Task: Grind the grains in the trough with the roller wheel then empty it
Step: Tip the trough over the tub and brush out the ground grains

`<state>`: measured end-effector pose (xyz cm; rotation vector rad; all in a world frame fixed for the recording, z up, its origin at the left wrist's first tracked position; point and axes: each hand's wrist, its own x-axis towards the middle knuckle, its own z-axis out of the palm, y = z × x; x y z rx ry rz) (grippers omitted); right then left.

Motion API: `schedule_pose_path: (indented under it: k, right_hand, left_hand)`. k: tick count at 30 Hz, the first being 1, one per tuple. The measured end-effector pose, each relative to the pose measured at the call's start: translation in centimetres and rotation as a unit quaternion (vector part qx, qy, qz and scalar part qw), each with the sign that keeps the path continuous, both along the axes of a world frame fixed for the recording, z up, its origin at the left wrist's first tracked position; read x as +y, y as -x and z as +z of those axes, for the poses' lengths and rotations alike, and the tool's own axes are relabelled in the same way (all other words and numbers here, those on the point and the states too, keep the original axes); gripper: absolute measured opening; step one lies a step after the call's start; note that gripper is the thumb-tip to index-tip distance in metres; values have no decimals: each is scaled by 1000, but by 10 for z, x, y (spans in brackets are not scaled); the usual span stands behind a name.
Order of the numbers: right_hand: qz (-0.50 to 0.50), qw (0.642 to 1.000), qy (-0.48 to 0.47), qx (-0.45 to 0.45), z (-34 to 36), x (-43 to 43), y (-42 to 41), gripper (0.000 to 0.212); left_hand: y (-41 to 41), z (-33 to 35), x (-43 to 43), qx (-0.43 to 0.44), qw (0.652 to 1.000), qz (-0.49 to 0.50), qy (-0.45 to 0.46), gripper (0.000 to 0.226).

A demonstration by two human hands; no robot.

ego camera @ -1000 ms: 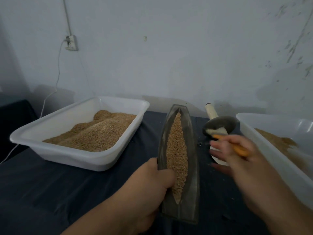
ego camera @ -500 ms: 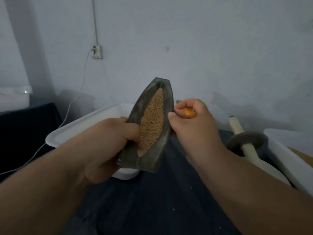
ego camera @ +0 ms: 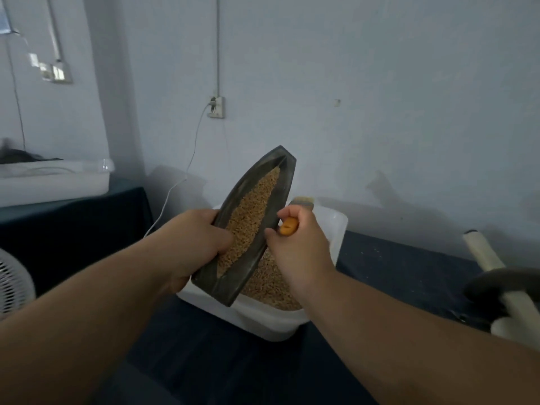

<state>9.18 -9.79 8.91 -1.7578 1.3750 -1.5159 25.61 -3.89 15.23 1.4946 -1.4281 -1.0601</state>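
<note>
the left hand (ego camera: 194, 244) clamped the grain-filled trough (ego camera: 251, 226), tilted over the white tub (ego camera: 336, 229). the right hand (ego camera: 298, 244) was closed on an orange-handled brush (ego camera: 287, 226) at its 3 o'clock edge. the roller wheel (ego camera: 496, 287) lay well apart at 3 o'clock.

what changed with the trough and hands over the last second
The left hand lifted the trough off the table and now holds it tilted over the white tub. The right hand brought the orange-handled brush from the right up beside it. Grains stay inside; the roller wheel stayed on the table.
</note>
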Motion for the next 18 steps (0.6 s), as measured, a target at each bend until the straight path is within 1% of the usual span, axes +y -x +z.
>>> schedule_pose_path:
  k: [2, 6, 10, 12, 14, 15, 18]
  right_hand:
    - [-4, 1000, -9, -1, -5, -8, -4, 31]
    - [-14, 999, -28, -24, -7, -24, -1, 28]
    - [4, 999, -31, -31, 1, -32, 13, 20]
    - [-6, 1000, -19, -13, 11, -35, 25, 23]
    - [-30, 999, 18, 9, 24, -39, 38, 27]
    - [-36, 999, 39, 0, 32, -42, 44, 28]
    - [-15, 995, 69, -76, 53, -48, 58, 34]
  left_hand:
    - [-1, -1, -12, -22, 1000, -3, 5, 20]
    - [2, -6, -28, -20, 1000, -7, 10, 21]
    - [6, -22, -34, 10, 1000, -8, 5, 24]
    - [9, -32, -39, 23, 1000, 8, 13, 25]
    - [13, -41, -42, 34, 999, 26, 20, 24]
    - [15, -44, -44, 34, 999, 34, 21, 23]
    - [17, -50, -47, 20, 998, 54, 28, 18]
